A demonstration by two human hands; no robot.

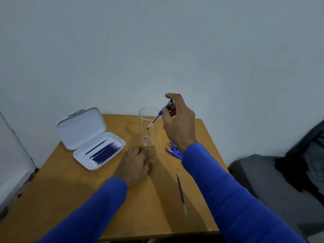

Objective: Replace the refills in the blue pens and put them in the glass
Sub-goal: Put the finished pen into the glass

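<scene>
My right hand (177, 120) pinches a blue pen (158, 114) by its upper end, the tip angled down inside the mouth of a clear glass (148, 135) at the back of the wooden table (78, 193). My left hand (135, 163) rests flat on the table in front of the glass, fingers relaxed and holding nothing. Several blue pens (174, 151) lie to the right of the glass, partly hidden by my right sleeve. A single loose refill (181, 192) lies on the table near my right forearm.
An open white case (87, 135) at the left holds several dark blue refills (105, 151) in its tray. A white wall rises right behind the table. A grey seat with dark cloth (280, 176) stands to the right.
</scene>
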